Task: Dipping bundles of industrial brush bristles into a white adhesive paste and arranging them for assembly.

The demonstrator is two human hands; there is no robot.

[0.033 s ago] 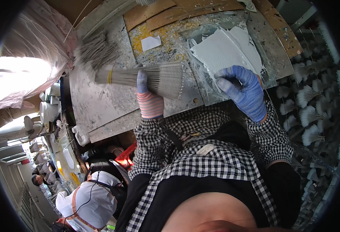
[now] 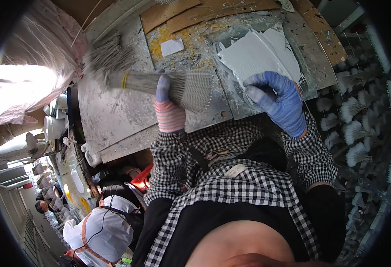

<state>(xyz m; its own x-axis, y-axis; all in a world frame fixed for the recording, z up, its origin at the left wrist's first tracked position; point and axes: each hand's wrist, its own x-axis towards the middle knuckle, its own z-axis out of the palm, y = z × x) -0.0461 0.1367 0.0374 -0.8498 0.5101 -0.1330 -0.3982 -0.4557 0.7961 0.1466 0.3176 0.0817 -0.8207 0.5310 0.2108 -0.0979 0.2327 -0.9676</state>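
Note:
My left hand (image 2: 169, 108), in a pink-striped glove with blue fingertips, is closed around a bundle of thin grey stems (image 2: 191, 89). A yellow band (image 2: 125, 80) ties the bundle near its left end. The stems fan out at the right, with small dots along their tips; motion slightly blurs them. My right hand (image 2: 277, 100), in a blue glove, hovers over the near edge of a slab coated with white paste (image 2: 253, 55). Its thumb and fingers curl together in a pinch; anything between the tips is too small to make out.
A heap of loose grey stems (image 2: 108, 55) lies at the table's far left. A white paper scrap (image 2: 172, 47) sits on yellow-speckled boards, with brown cardboard (image 2: 191, 20) behind. White fan-shaped tufts (image 2: 355, 107) fill a rack at right. A person in white (image 2: 99, 233) is at lower left.
My left hand and the bundle have shifted slightly to the left and up. The right hand has moved a little left and up, keeping its curled shape.

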